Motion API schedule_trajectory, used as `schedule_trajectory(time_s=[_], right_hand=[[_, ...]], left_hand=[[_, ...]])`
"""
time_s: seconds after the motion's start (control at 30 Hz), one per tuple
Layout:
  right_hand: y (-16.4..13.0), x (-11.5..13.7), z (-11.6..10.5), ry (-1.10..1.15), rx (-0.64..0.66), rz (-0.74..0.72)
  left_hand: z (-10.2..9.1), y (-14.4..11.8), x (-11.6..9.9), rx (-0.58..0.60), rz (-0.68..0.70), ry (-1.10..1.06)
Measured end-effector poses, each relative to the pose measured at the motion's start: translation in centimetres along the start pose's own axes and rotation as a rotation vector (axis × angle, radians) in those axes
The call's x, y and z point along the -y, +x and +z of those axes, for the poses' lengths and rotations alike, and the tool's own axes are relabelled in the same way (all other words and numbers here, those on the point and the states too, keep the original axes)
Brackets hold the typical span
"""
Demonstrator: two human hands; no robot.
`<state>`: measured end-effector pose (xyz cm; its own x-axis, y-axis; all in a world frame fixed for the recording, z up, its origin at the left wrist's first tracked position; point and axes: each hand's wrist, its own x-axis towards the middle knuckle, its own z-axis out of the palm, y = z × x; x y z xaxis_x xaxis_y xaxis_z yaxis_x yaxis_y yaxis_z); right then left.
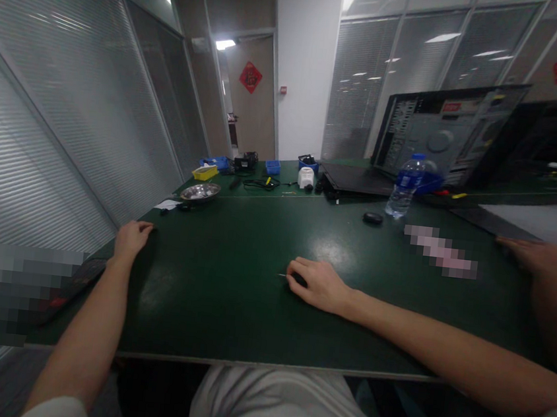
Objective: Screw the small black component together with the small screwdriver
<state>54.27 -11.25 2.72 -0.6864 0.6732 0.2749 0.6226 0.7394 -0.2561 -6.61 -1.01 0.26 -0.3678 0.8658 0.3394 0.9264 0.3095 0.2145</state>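
My left hand [132, 238] rests on the left edge of the dark green table [228, 309], fingers curled loosely, holding nothing that I can see. My right hand [317, 284] lies palm down near the table's middle, closed over a small dark tool [298, 279] with a thin metal tip pointing left. Another person's hand [535, 254] rests flat on the table at the far right.
A water bottle [404, 186] and a small dark object [373, 218] stand beyond my right hand. A metal bowl [200, 192], yellow and blue bins [205, 172], cables and an opened computer case [445, 136] line the back. A dark flat object [74, 280] lies at the left edge.
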Motion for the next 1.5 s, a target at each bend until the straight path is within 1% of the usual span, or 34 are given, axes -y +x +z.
schedule_trajectory(time_s=[0.23,0.4,0.8,1.0,1.23,1.37,1.5], right_hand=[[0.0,-0.1,0.2,-0.016,-0.015,-0.015],[0.0,0.0,0.1,-0.014,-0.008,-0.013],[0.0,0.0,0.1,-0.011,-0.002,-0.007],[0.1,0.1,-0.1,-0.013,0.007,-0.002],[0.1,0.2,-0.3,-0.002,0.017,0.001],[0.0,0.2,-0.3,0.003,0.028,0.005],[-0.1,0.2,-0.3,-0.002,0.020,-0.002]], left_hand=[[0.0,0.3,-0.2,0.045,-0.055,-0.075],[-0.2,0.5,-0.4,0.096,-0.063,-0.122],[-0.3,0.6,-0.4,0.100,-0.126,-0.178],[-0.2,0.8,-0.3,0.136,-0.144,-0.246],[-0.3,0.9,-0.3,0.180,-0.206,-0.333],[-0.6,0.5,-0.8,0.228,-0.202,-0.414],[-0.9,0.1,-1.7,0.287,-0.154,-0.499]])
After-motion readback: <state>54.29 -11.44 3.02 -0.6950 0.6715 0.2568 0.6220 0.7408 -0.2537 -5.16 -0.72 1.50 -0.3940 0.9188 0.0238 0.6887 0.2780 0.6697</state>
